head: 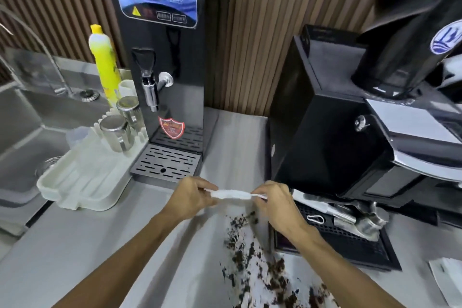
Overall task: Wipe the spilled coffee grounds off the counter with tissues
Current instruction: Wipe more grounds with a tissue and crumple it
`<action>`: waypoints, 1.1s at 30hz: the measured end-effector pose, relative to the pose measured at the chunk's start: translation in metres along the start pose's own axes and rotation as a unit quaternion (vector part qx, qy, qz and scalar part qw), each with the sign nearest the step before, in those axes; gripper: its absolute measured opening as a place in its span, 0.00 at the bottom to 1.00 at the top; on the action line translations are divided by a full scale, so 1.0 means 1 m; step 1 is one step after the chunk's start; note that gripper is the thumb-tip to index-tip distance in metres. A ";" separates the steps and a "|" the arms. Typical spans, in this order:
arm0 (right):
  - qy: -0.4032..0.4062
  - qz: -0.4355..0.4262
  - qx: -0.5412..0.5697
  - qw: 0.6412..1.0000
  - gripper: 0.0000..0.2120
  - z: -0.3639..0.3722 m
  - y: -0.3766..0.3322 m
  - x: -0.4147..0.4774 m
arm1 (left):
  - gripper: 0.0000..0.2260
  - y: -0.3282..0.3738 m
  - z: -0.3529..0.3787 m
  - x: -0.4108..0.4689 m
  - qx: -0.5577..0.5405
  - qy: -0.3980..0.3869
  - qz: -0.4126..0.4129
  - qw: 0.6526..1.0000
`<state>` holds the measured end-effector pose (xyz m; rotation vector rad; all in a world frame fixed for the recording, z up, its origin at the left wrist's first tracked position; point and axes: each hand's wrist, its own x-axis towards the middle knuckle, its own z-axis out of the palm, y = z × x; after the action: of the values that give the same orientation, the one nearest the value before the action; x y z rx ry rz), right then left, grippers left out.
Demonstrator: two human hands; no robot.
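A white tissue point(231, 194) is stretched between both hands a little above the grey counter point(105, 245). My left hand point(191, 197) pinches its left end with curled fingers. The right end is pinched by my right hand point(273, 204). Dark coffee grounds point(260, 267) lie scattered on the counter below and nearer than the hands, trailing toward the bottom edge of the view.
A black water dispenser point(160, 57) with a drip tray point(166, 164) stands behind the hands. A white drying rack point(82, 180) holds steel cups point(116, 134) and a yellow bottle point(105, 65) on the left, beside the sink point(22, 137). A black coffee machine point(350, 132) fills the right; paper point(447, 280) lies at the far right.
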<state>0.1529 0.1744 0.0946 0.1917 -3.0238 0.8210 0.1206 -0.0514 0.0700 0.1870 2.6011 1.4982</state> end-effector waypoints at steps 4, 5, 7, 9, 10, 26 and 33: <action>0.000 -0.041 -0.258 0.965 0.09 0.007 -0.012 0.052 | 0.10 0.004 0.008 0.054 0.198 0.050 0.064 0.977; 0.005 -0.050 -0.305 0.951 0.10 0.011 -0.015 0.065 | 0.12 0.007 0.010 0.066 0.266 0.056 0.092 0.958; 0.008 -0.058 -0.379 0.924 0.09 0.017 -0.016 0.091 | 0.11 0.011 0.015 0.088 0.404 0.046 0.129 0.904; -0.002 -0.053 -0.425 0.903 0.09 0.018 -0.014 0.115 | 0.12 0.014 0.021 0.110 0.514 0.012 0.155 0.844; -0.004 -0.045 -0.443 0.895 0.08 0.017 -0.013 0.127 | 0.11 0.015 0.025 0.121 0.543 0.004 0.165 0.823; 0.001 0.065 -0.356 0.932 0.12 0.057 0.046 0.262 | 0.12 -0.020 0.063 0.267 0.484 0.050 0.107 0.867; -0.030 0.083 -0.490 0.867 0.12 0.066 0.052 0.266 | 0.13 -0.022 0.069 0.264 0.434 0.081 0.100 0.891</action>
<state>-0.1157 0.1545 0.0209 -0.0628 -3.0814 -0.7852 -0.1281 0.0420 0.0021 0.4346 3.2772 0.2666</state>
